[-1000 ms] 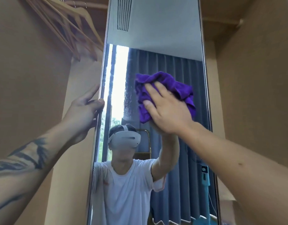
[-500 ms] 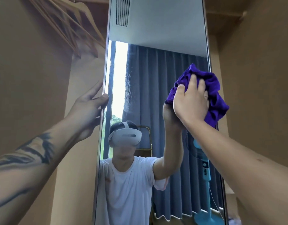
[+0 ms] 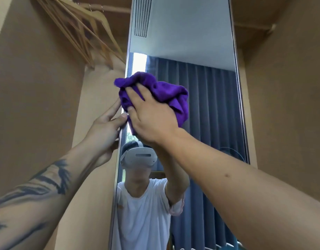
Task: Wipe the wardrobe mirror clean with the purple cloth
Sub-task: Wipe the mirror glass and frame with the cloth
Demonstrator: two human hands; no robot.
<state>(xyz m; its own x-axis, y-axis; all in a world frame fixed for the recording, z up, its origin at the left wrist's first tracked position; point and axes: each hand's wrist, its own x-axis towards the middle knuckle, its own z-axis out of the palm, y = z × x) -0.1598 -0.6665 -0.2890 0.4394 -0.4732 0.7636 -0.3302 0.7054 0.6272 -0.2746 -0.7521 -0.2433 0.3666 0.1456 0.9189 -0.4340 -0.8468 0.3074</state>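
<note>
A tall narrow wardrobe mirror [image 3: 206, 109] stands in front of me and reflects a person in a white shirt, blue curtains and a ceiling. My right hand [image 3: 152, 121] presses a bunched purple cloth [image 3: 166, 90] against the glass near the mirror's left edge, fingers spread over it. My left hand [image 3: 105, 130] holds the mirror's left edge just below the cloth, with the thumb on the front and the fingers behind it. The two hands almost touch.
Several wooden hangers [image 3: 79, 33] hang on a rail at the upper left inside the wardrobe. Brown wardrobe panels flank the mirror on the left [image 3: 38, 91] and the right [image 3: 285, 109].
My right hand swept the cloth from the middle of the mirror to its right edge, then back across to the left edge. My left hand has stayed on the mirror's edge.
</note>
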